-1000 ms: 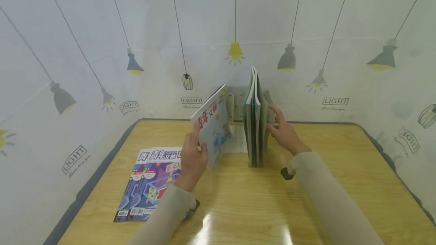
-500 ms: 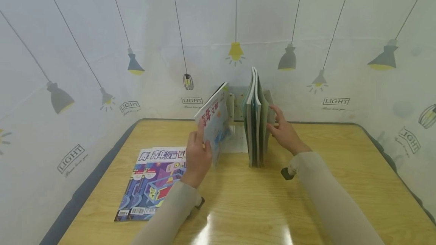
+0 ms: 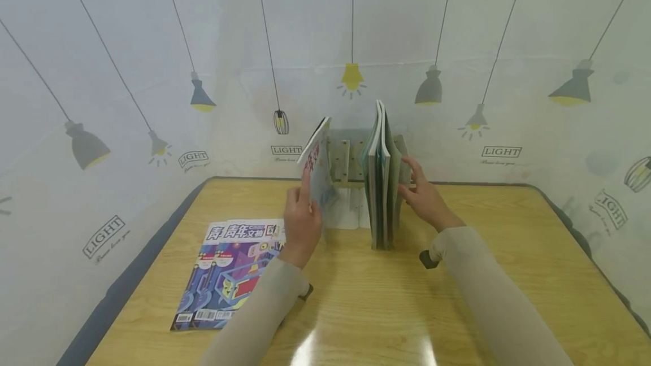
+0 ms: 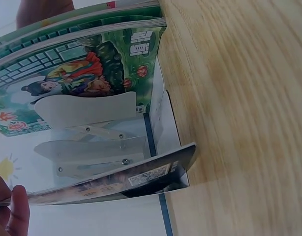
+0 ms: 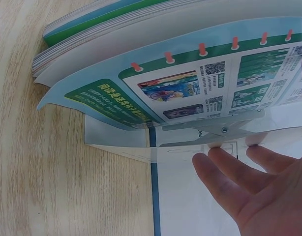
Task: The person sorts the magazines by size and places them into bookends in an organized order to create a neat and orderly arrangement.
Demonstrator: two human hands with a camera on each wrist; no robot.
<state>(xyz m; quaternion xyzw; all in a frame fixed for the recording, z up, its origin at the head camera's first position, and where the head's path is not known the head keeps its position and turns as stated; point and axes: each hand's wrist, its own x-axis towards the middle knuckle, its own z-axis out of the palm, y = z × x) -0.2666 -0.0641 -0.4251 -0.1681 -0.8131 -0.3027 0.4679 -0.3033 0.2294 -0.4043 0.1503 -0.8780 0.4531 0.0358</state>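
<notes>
My left hand [image 3: 304,225] grips the near edge of a magazine [image 3: 320,177] with red lettering, standing nearly edge-on at the left of a white metal book rack [image 3: 346,213]. In the left wrist view, fingers and thumb of the left hand [image 4: 11,211] pinch that magazine [image 4: 111,183] beside the rack's plates. Several green magazines [image 3: 380,185] stand upright at the right of the rack. My right hand [image 3: 429,199] holds the rack's right end plate. In the right wrist view, its fingers lie on the outside of the plate [image 5: 185,153], the thumb partly out of frame.
Two purple-covered magazines [image 3: 234,270] lie overlapping flat on the wooden table [image 3: 366,298], left of my left forearm. Behind the table's back edge hangs a pale cloth [image 3: 305,44] printed with lamps. A dark band circles each wrist.
My left hand has moved a little rightward and away from me. Its magazine has turned more edge-on, its far edge shifting left and uncovering more of the rack. The right hand has stayed in place.
</notes>
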